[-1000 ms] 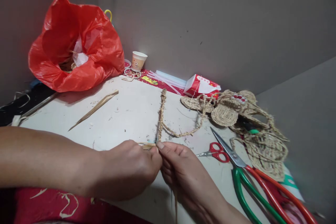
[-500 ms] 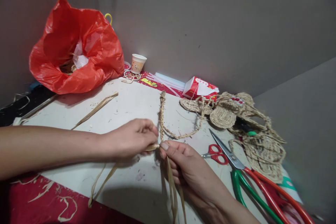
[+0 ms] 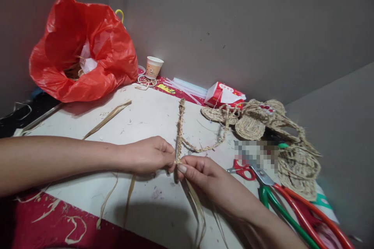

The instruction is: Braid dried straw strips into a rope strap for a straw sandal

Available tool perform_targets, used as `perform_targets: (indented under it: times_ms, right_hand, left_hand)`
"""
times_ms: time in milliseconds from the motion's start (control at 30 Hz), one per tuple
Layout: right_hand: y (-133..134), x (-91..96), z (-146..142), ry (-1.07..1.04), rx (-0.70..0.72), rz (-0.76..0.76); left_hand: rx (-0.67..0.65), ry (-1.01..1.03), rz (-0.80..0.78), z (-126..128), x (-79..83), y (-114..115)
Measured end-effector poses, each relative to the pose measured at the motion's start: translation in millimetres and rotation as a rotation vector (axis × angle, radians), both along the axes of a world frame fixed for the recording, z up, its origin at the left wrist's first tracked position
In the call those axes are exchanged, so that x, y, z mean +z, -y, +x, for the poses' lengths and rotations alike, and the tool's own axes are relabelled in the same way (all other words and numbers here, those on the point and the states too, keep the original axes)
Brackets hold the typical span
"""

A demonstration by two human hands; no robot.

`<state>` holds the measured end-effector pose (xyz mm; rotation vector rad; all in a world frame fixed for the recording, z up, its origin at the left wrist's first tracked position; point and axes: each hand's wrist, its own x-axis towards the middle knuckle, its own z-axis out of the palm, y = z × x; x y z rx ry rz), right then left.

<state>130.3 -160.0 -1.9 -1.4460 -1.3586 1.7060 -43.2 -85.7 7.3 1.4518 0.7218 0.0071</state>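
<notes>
Tabletop, white, scuffed, w/ straw braid; grey corner walls

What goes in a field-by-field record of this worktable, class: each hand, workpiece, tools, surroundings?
Left hand: pinches near end of straw braid
Right hand: pinches the same end; loose straw strips trail below it
Tools: small red scissors and large scissors, right of the hands
Back: red plastic bag, paper cup; woven straw pieces at right

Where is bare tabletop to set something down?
Free: white tabletop between the flat dry straw strip, the braided straw cord and the left hand. Smaller patch: near edge, beside the right hand. Crowded: right side, with woven straw pieces, small red scissors, green-and-red shears.
</notes>
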Motion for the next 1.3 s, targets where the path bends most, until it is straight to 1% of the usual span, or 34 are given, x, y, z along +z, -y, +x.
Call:
perform_targets:
  times_ms: [133,200,300,367,433,533,600,667,767,867,933,1000,1067,1100,1133,1200,1233,1267,1300]
  right_hand:
    - [2.5,4.1,-5.0,0.196,0.068,0.157]
    - [5.2,4.6,-7.9,0.285,0.070,0.235]
    - [9.2,5.2,-9.0,0.425,0.060,0.324]
    - [11.0,7.6,-7.2,0.516,0.054,0.340]
    - [12.6,12.0,-5.4,0.554,0.054,0.338]
    - [16.3,17.7,-7.9,0.486,0.068,0.299]
    - [20.0,17.2,-13.6,0.436,0.077,0.264]
    - [23.6,12.9,-20.6,0.470,0.080,0.249]
    - [26.6,3.0,-29.5,0.647,0.075,0.282]
    - [28.5,-6.2,-36.6,0.790,0.059,0.382]
    - [32.2,-9.0,-40.8,0.776,0.101,0.407]
    - [38.8,-6.1,-42.1,0.643,0.214,0.383]
    - [45.6,3.8,-37.0,0.478,0.293,0.361]
    - [47.6,10.7,-31.6,0.450,0.291,0.362]
    - [47.8,17.9,-24.9,0.404,0.232,0.355]
    - [41.5,30.0,-10.5,0.404,0.159,0.354]
    - [35.5,33.2,-4.7,0.413,0.031,0.340]
    - [28.4,33.9,-0.8,0.439,-0.135,0.358]
    - [21.3,32.0,1.0,0.431,-0.213,0.362]
  left_hand:
    - [0.007,0.014,-0.036,0.9,-0.7,0.8]
    - [0.025,0.004,-0.071,1.3,-1.5,2.4]
    - [0.045,-0.019,-0.048,1.0,-4.0,4.4]
    - [0.058,-0.029,0.000,0.4,-6.4,5.4]
    - [0.071,-0.030,0.039,0.2,-8.6,6.4]
    - [0.105,0.006,0.047,1.2,-10.3,8.7]
    - [0.131,0.047,0.013,2.2,-10.6,10.9]
    - [0.160,0.086,-0.030,2.8,-10.9,13.5]
    - [0.220,0.119,-0.101,2.8,-11.6,17.4]
    - [0.239,0.160,-0.216,2.7,-11.3,20.0]
    - [0.225,0.178,-0.252,2.6,-10.5,20.0]
    - [0.217,0.158,-0.209,2.1,-9.8,18.6]
    - [0.215,0.119,-0.144,1.1,-9.4,16.7]
    - [0.212,0.111,-0.131,0.6,-9.3,15.8]
    - [0.208,0.113,-0.127,0.1,-9.1,15.2]
    - [0.204,0.126,-0.135,-0.7,-8.3,14.6]
    - [0.208,0.138,-0.143,-0.9,-7.8,14.7]
    - [0.212,0.151,-0.154,-1.0,-7.1,14.9]
    - [0.216,0.174,-0.167,-0.9,-6.5,15.3]
